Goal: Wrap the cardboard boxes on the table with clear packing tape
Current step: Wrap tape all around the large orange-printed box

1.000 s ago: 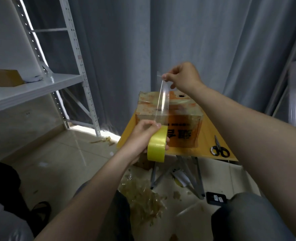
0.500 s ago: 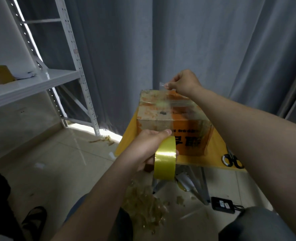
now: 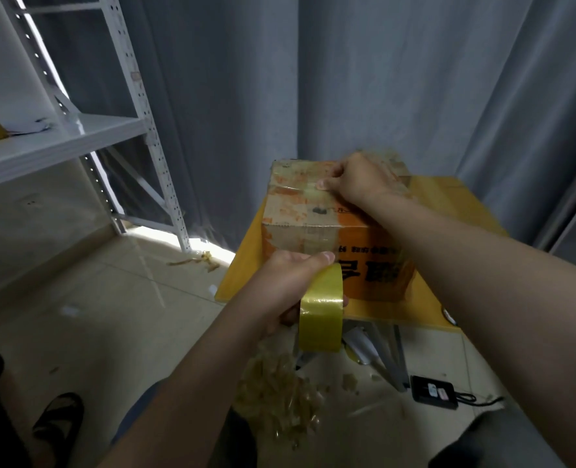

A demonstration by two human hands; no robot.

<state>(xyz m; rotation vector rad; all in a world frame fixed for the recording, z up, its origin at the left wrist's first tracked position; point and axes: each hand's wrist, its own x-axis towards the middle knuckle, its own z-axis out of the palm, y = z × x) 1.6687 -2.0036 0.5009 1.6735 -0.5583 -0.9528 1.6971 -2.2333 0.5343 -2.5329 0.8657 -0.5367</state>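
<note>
While right grip (image 3: 354,184) pins tape end (image 3: 308,191) on cardboard box (image 3: 300,214) top, left grip (image 3: 290,285) clutches tape roll (image 3: 321,319) low before its near face. Strip axis likely runs far-to-near.

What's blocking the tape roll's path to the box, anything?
Nothing visible. The left hand grips the tape roll just in front of the cardboard box, at its near face; the right hand rests on its top.

Open tabletop (image 3: 448,197) is seen at 3 o'clock of the box (image 3: 300,211); 12 o'clock is blocked by curtain (image 3: 364,79).
</note>
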